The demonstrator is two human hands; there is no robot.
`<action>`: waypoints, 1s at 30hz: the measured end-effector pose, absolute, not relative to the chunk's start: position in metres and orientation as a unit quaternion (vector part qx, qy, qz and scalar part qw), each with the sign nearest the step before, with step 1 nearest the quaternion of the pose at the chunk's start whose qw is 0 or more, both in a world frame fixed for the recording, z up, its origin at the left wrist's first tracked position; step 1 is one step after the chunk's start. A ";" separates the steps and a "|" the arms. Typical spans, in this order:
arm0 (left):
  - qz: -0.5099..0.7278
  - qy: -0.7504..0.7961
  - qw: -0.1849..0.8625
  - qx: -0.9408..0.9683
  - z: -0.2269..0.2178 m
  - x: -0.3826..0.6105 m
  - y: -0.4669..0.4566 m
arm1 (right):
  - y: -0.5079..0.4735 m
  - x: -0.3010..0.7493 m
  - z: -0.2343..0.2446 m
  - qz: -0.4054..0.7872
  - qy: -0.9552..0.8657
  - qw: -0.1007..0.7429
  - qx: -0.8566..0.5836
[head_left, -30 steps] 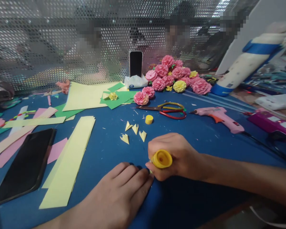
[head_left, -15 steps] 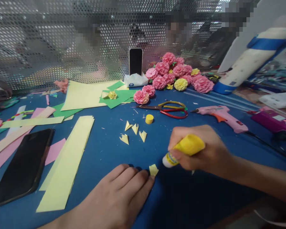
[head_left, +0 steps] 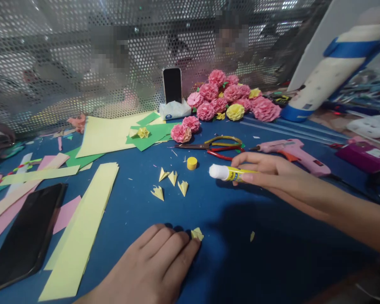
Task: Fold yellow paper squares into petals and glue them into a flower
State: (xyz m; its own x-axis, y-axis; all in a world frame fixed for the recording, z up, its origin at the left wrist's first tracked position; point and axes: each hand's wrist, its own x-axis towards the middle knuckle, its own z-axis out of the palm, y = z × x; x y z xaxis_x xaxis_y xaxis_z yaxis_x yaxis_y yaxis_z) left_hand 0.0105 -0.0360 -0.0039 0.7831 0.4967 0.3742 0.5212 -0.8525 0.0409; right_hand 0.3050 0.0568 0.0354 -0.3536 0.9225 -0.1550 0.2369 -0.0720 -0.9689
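Observation:
My left hand (head_left: pixel 152 266) lies flat on the blue table (head_left: pixel 228 253), fingers together, with its fingertips pressing down a small folded yellow paper piece (head_left: pixel 196 234). My right hand (head_left: pixel 266 171) reaches out over the table and holds an uncapped yellow glue stick (head_left: pixel 228 172) sideways, white tip pointing left. The stick's yellow cap (head_left: pixel 192 163) stands on the table just left of the tip. Several small folded yellow petals (head_left: pixel 171 183) lie in a cluster between the cap and my left hand.
Red-and-yellow scissors (head_left: pixel 218 147) and a pink glue gun (head_left: pixel 291 153) lie beyond my right hand. Pink and yellow paper flowers (head_left: pixel 231 99) pile at the back by an upright phone (head_left: pixel 172 85). Yellow paper strips (head_left: pixel 82 223), a dark phone (head_left: pixel 25 236) and coloured sheets cover the left.
My right hand lifted the glue stick off the folded piece and carried it up and away to the right, turning it sideways near the cap. My left hand stayed on the piece.

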 end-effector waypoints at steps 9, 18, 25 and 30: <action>-0.186 -0.342 -0.197 -0.900 0.009 0.015 -0.029 | 0.059 0.297 0.029 0.667 -0.534 0.324 -0.406; -0.274 -0.329 -0.149 -0.891 0.012 0.008 -0.031 | 0.071 0.290 0.019 0.502 -0.690 0.325 -0.409; -0.328 -0.412 -0.189 -0.829 0.019 -0.003 -0.015 | 0.068 0.293 0.014 0.455 -0.737 0.290 -0.407; -0.358 -0.437 -0.186 -0.804 0.023 -0.016 0.004 | 0.060 0.293 0.019 0.370 -0.754 0.360 -0.407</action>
